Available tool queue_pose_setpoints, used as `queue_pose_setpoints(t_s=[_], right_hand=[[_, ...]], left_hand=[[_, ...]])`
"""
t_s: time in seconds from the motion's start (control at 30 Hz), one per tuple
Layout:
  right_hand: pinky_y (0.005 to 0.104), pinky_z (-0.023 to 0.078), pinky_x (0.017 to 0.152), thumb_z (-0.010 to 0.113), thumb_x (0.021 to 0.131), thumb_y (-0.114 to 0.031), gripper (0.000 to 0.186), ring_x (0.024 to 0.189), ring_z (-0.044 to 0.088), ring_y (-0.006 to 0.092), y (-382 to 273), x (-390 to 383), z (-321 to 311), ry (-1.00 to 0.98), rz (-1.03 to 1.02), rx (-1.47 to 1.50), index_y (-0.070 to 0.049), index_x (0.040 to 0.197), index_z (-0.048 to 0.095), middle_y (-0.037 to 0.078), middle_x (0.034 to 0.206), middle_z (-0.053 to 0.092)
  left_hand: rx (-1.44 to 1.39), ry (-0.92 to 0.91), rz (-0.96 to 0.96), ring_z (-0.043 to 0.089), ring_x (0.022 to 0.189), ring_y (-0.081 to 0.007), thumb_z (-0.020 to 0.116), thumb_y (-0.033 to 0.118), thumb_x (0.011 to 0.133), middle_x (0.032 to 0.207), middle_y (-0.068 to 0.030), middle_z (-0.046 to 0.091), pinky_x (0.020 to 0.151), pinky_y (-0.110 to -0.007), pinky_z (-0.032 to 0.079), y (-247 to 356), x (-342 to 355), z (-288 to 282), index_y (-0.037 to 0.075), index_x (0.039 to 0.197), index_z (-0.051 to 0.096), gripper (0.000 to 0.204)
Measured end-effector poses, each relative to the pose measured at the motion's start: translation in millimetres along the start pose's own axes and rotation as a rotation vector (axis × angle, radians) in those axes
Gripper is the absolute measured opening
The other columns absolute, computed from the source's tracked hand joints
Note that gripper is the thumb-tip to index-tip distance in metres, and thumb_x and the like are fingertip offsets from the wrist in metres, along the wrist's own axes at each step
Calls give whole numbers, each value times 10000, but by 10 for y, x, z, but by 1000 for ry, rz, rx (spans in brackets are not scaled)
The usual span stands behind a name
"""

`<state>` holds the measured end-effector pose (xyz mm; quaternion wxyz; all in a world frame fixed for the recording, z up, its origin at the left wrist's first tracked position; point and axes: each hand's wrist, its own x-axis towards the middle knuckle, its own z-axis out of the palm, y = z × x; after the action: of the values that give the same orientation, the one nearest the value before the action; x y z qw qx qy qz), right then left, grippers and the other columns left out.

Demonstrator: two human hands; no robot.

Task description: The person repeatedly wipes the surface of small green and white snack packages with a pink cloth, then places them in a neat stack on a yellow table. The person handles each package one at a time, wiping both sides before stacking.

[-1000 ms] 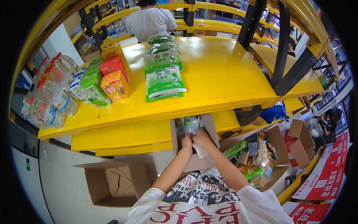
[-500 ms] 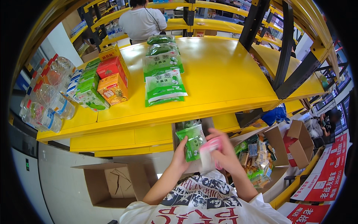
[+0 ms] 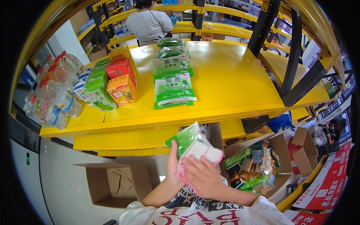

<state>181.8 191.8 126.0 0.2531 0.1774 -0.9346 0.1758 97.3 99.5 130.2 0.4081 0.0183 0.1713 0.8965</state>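
Above my lap, my left hand (image 3: pixel 172 168) is closed on the edge of a green-and-white snack packet (image 3: pixel 185 139), holding it tilted. A white cloth with a pink edge (image 3: pixel 207 151) lies across the packet's face. My right hand (image 3: pixel 203 177) presses this cloth down with its fingers laid over it, covering the packet's lower part. Beyond my hands, similar green packets (image 3: pixel 173 88) lie overlapped in a column on the yellow shelf (image 3: pixel 228 80). Just behind the held packet is an open carton (image 3: pixel 215 138), mostly hidden.
Juice cartons (image 3: pixel 122 90) and clear bottles (image 3: pixel 56 93) stand on the shelf's left. An open cardboard box (image 3: pixel 93 185) sits on the floor at left. At right, another box holds mixed packaged snacks (image 3: pixel 260 161). A person (image 3: pixel 148 24) is beyond the shelf.
The cloth, blurred beside the packet before, now lies over it under my right hand, which has moved left. The packet has tilted, and the view has shifted slightly.
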Motion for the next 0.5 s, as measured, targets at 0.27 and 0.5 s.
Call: queue_pose_setpoints(t_s=[0.27,0.5], right_hand=[[433,251,1011,512,770,-192,334,1187,428,237,118,341,-283,51,208,-92,-45,1064,572,101,1256,477],[420,235,1010,488,771,-175,338,1196,423,219,-172,273,-175,102,-13,-71,-81,1084,574,76,1252,492]], left_hand=[[82,45,149,277,1275,-269,265,462,921,1373,-123,303,1055,-412,201,36,-158,166,44,1338,256,590],[54,-25,34,298,1263,-283,253,433,924,1363,-147,312,1007,-434,296,133,-179,125,27,1336,261,578]])
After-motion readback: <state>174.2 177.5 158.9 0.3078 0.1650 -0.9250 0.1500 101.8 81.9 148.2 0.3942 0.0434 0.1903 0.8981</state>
